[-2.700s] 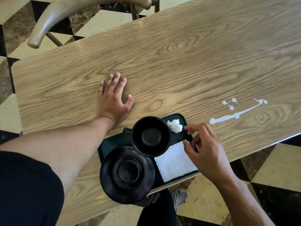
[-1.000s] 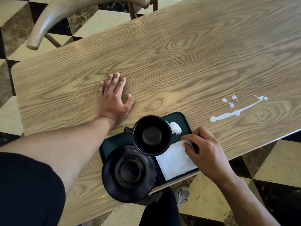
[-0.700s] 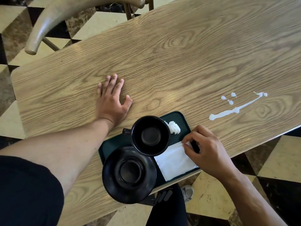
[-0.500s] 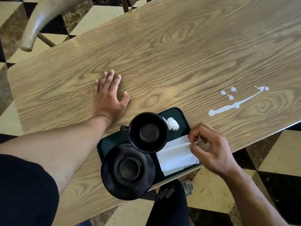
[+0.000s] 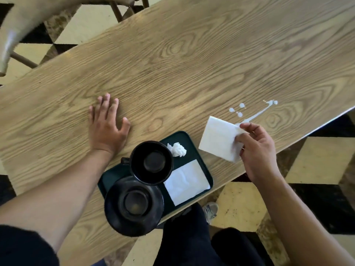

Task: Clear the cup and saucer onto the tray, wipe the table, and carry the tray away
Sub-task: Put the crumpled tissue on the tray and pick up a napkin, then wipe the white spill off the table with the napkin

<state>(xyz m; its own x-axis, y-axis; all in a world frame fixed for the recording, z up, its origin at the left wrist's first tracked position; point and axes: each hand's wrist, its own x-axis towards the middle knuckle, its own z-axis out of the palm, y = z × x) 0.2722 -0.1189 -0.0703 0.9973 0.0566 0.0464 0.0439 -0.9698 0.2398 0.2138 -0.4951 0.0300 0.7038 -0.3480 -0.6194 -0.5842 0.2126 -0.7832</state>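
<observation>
A black cup (image 5: 151,162) and a black saucer (image 5: 134,205) stand on a dark green tray (image 5: 192,140) at the near edge of the wooden table (image 5: 192,64). Another white napkin (image 5: 187,182) and a crumpled white tissue (image 5: 177,149) also lie on the tray. My right hand (image 5: 257,150) pinches a folded white napkin (image 5: 219,139) just above the table, right of the tray. A white spill (image 5: 255,115) streaks the wood just beyond it. My left hand (image 5: 106,127) lies flat on the table, fingers spread, left of the tray.
A wooden chair (image 5: 25,22) stands at the table's far left corner. Black and cream checkered floor (image 5: 317,160) shows on the right, below the table's edge. My dark trousers and a shoe (image 5: 211,210) are visible under the tray's overhanging end.
My right hand pinched the top napkin on the tray, lifted it and carried it right toward the spill. A second napkin stays on the tray. The left hand stayed flat.
</observation>
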